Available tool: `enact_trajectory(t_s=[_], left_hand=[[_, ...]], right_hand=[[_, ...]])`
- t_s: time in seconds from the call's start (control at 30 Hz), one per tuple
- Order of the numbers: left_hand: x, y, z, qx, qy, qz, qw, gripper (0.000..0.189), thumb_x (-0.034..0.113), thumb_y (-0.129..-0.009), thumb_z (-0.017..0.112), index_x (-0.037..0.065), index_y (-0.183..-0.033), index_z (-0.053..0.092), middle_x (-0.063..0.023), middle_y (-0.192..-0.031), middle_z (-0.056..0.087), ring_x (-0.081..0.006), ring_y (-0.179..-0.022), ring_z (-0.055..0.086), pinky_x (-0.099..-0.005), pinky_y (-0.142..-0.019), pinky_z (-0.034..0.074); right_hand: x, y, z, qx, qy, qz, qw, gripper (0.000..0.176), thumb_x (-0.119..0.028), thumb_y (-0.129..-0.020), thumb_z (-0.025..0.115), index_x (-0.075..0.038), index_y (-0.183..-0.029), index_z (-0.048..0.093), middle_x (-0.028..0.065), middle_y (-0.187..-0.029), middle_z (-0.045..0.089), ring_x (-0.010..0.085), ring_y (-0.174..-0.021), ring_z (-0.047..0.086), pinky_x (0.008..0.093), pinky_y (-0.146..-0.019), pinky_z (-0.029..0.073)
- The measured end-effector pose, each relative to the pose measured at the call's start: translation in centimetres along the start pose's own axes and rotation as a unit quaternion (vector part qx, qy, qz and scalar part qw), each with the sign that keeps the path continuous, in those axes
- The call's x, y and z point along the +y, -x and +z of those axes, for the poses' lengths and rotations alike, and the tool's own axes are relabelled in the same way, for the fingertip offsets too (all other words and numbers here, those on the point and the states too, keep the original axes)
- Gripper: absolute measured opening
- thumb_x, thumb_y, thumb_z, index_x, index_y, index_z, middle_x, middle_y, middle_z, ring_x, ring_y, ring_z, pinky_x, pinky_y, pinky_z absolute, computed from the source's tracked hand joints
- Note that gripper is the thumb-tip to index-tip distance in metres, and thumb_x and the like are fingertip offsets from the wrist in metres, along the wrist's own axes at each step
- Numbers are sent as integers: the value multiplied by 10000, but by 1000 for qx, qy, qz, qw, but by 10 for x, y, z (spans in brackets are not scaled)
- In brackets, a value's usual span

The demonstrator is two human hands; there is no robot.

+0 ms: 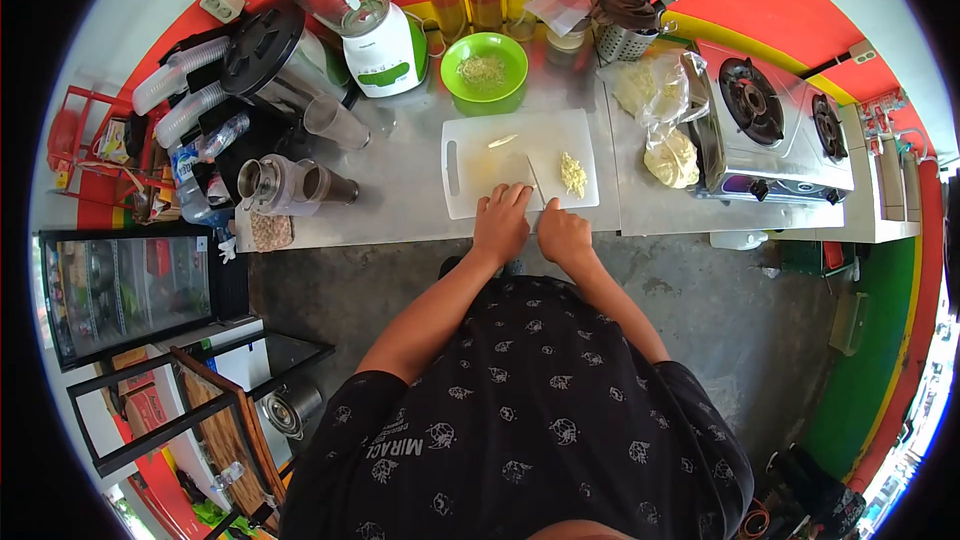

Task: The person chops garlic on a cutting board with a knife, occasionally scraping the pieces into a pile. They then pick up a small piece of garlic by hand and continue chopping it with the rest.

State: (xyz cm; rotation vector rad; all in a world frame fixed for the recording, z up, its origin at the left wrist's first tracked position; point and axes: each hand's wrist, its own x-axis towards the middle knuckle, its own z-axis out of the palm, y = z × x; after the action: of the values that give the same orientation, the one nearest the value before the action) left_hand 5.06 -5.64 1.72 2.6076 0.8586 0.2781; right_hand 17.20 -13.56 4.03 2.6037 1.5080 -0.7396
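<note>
A white cutting board (463, 168) lies near the front edge of the steel counter. My right hand (565, 233) is closed around the handle of a knife (537, 180), its blade pointing away from me over the board. Beside the blade, my left hand (503, 223) rests on the board's front part, fingers bent together and pressed down; whatever lies under them is hidden. A thin pale slice (503, 141) sits farther back on the board. To the right of the knife is a small heap of chopped pale-yellow pieces (573, 176). Behind the board stands a green bowl (484, 100) with shredded pale bits inside.
A blender (378, 50) and several pump bottles (485, 0) line the back. Plastic bags of pale food (668, 155) sit at right, beside a gas stove (770, 125). Clear cups and a metal-topped jar (285, 185) stand at left. The counter's front edge runs just before me.
</note>
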Motion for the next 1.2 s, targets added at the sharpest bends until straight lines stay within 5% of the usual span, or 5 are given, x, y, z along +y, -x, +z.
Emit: enact_trajectory(t_s=[0.53, 0.8, 1.2], left_hand=[[0, -8, -8, -3, 25, -22, 999, 500, 33, -797, 644, 109, -1290, 599, -16, -1278, 573, -283, -1198, 518, -466, -935, 441], [-21, -36, 1, 20, 111, -8, 994, 187, 48, -864, 645, 84, -1006, 762, -64, -994, 677, -320, -985, 589, -422, -854, 520], [-24, -43, 3, 28, 102, -30, 994, 186, 76, -850, 660, 108, -991, 778, -72, -946, 681, -321, -937, 595, -419, -837, 521]], right_hand=[[-2, -5, 8, 0, -3, 0, 1000, 237, -127, -927, 534, 17, -1110, 497, 230, -940, 736, 372, -865, 745, 453, -766, 591], [-3, -2, 11, -31, 6, -6, 999, 242, -125, -927, 547, 18, -1114, 493, 238, -987, 732, 363, -923, 740, 442, -784, 588], [-5, -9, 12, -9, 11, 1, 1000, 263, -135, -916, 559, 28, -1112, 494, 228, -964, 736, 356, -908, 746, 441, -786, 590]])
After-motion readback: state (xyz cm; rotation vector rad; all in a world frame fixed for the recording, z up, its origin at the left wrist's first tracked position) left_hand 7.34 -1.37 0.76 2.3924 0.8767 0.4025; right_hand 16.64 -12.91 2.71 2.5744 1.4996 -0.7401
